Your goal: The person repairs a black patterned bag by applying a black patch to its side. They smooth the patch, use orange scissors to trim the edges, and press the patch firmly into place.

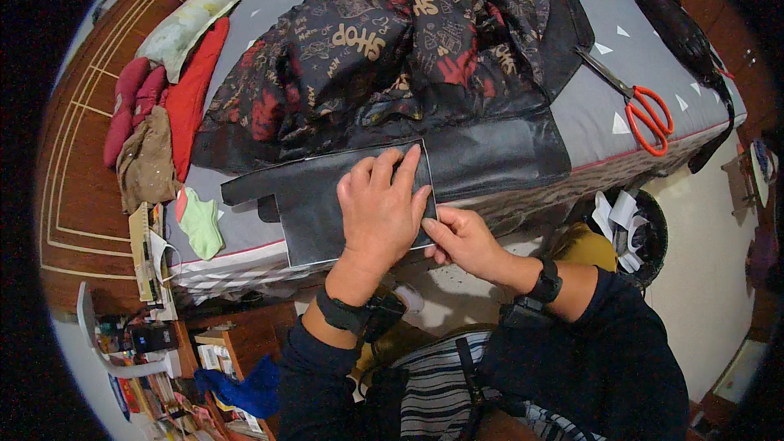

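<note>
A black leather-like piece [310, 220] with thin pale edges lies at the bed's near edge, partly hanging over it. My left hand [380, 206] rests on top of it, fingers stretched out and pointing away from me. At the piece's lower right edge, my right hand [472, 243] is closed in a pinch, thumb on top and fingertips curled beneath. Just beyond lies a dark garment [384, 41], its patterned lining showing red and tan prints. Its black leather-like border [498, 155] reaches under and beside the piece.
Scissors [649, 118] with orange handles lie on the grey bed sheet [608, 102] at the right. Below them stands a black bin [649, 229] holding white scraps. Left are a red cloth [200, 98], a brown cloth [149, 159] and a green sock [200, 223]. Books [147, 396] fill the lower left.
</note>
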`<state>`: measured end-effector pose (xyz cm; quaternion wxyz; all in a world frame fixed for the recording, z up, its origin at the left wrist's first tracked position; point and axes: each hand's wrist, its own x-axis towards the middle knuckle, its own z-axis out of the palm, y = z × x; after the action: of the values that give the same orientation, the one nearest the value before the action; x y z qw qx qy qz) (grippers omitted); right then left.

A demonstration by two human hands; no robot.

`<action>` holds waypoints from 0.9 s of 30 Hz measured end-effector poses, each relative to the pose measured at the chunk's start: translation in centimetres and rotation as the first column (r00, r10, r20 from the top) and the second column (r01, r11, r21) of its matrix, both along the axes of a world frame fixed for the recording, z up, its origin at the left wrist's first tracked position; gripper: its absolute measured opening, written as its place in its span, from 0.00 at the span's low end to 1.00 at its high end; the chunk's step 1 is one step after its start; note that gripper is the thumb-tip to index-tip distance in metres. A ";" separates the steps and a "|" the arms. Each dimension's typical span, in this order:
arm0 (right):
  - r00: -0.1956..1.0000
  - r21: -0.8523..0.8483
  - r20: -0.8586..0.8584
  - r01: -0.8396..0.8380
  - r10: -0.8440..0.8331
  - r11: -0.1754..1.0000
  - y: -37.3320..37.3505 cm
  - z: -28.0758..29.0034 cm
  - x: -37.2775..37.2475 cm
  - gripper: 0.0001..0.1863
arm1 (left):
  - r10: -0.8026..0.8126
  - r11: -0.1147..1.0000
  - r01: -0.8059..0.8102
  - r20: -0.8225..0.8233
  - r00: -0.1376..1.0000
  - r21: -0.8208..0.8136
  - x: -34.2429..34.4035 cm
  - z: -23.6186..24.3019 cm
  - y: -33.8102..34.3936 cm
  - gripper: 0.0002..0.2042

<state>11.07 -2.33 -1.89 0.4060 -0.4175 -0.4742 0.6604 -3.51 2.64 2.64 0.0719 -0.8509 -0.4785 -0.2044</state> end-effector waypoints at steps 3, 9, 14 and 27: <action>0.999 0.010 0.001 -0.042 0.042 0.999 0.2 -0.1 0.3 0.13 | -0.014 0.999 0.013 0.040 0.999 0.045 -0.1 -0.8 0.0 0.28; 0.989 -0.010 0.022 -0.148 0.149 0.989 0.7 -0.6 1.2 0.14 | -0.017 1.000 0.016 0.012 1.000 0.016 -0.1 -1.2 0.1 0.29; 0.972 -0.042 -0.011 -0.236 0.236 0.971 1.3 -0.5 1.9 0.14 | -0.013 0.999 0.013 0.001 1.000 -0.047 0.0 -0.7 0.1 0.30; 0.934 -0.006 -0.055 -0.354 0.353 0.935 2.1 -0.8 2.3 0.18 | 0.005 0.999 -0.003 0.028 1.000 -0.052 0.2 -0.3 0.5 0.30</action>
<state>13.42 -0.20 -2.65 0.2897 -0.3109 -0.5256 0.7370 -3.32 3.13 2.30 0.0434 -0.8487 -0.4863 -0.2034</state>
